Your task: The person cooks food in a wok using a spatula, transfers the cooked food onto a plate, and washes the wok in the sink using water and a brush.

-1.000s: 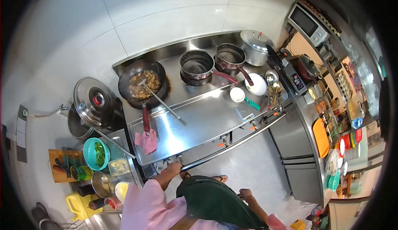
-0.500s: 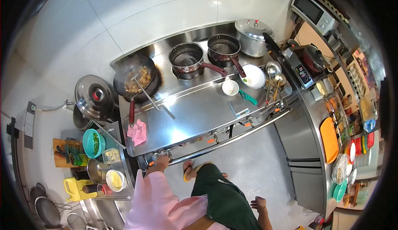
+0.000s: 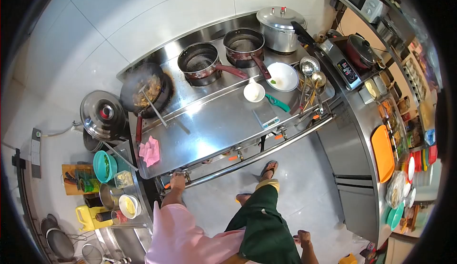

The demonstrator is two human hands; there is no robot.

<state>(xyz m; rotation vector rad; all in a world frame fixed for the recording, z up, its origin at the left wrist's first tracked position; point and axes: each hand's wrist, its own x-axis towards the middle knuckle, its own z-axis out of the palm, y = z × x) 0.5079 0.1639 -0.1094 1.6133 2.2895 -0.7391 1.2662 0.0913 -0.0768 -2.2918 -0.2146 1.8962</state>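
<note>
Along the steel stove (image 3: pixel 214 121), the left hand (image 3: pixel 177 181) reaches a front valve, grip unclear; the right hand (image 3: pixel 303 238) hangs loosely open. Steam veils browned food (image 3: pixel 153 89) in the wok (image 3: pixel 130 95).

Open stretch of tabletop (image 3: pixel 209 123) between pink cloth (image 3: pixel 149 151) and scale (image 3: pixel 269 121), passable from above, with utensil handle (image 3: pixel 157 110) slanting in at left, pot handles (image 3: pixel 232 71) jutting from behind, rail (image 3: pixel 257 157) across front.
</note>
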